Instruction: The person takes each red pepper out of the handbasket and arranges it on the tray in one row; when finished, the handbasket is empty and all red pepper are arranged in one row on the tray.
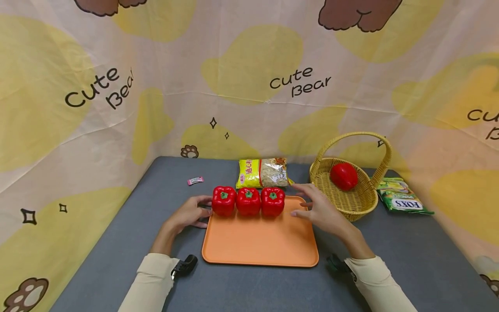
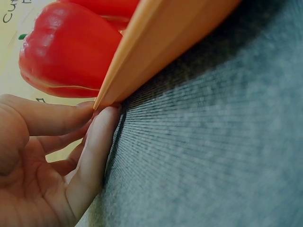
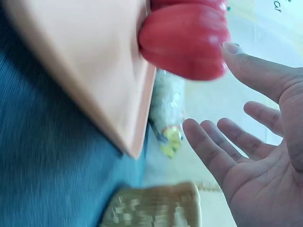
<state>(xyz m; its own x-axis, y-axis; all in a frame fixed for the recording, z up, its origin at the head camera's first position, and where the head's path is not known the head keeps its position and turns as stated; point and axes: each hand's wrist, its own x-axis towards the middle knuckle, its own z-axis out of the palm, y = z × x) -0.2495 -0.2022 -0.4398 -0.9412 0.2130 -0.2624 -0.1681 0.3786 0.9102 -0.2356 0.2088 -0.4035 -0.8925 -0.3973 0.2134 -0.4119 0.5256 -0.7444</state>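
An orange tray (image 1: 261,242) lies on the table with three red bell peppers (image 1: 248,206) side by side along its far edge, green stems up. My left hand (image 1: 189,212) is at the tray's left edge, beside the leftmost pepper (image 1: 224,206). In the left wrist view, thumb and a finger pinch the tray's rim (image 2: 113,80). Over the tray's far right corner hovers my right hand (image 1: 317,208), fingers spread and holding nothing. The right wrist view shows it apart from the nearest pepper (image 3: 187,42).
A yellow wicker basket (image 1: 317,184) with another red bell pepper (image 1: 344,176) inside stands right of the tray. Beside it lies a green FOX'S packet (image 1: 405,201). Behind the tray is a yellow-and-clear food bag (image 1: 263,172); a small pink wrapped candy (image 1: 195,180) sits at the back left.
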